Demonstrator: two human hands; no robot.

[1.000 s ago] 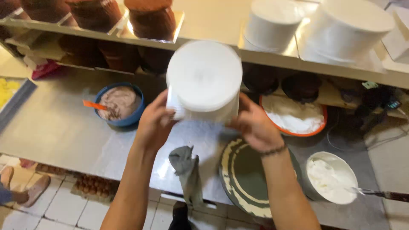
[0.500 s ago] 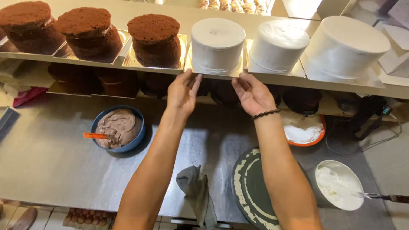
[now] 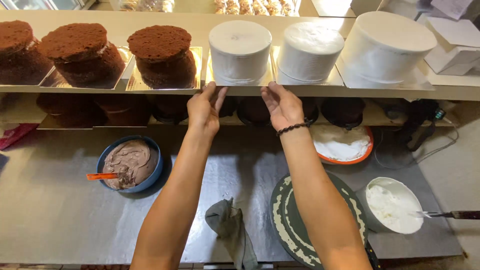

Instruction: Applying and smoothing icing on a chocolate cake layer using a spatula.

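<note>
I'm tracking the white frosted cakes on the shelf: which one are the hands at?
The leftmost white frosted cake, next to the brown sponge cakes. The left hand and right hand touch the gold board's front edge.

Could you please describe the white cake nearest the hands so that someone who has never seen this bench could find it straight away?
Start at the long upper shelf above the steel counter. Three white frosted cakes stand on its right half; take the leftmost white cake, beside the brown cakes. It alone sits directly above the left hand and right hand.
</note>
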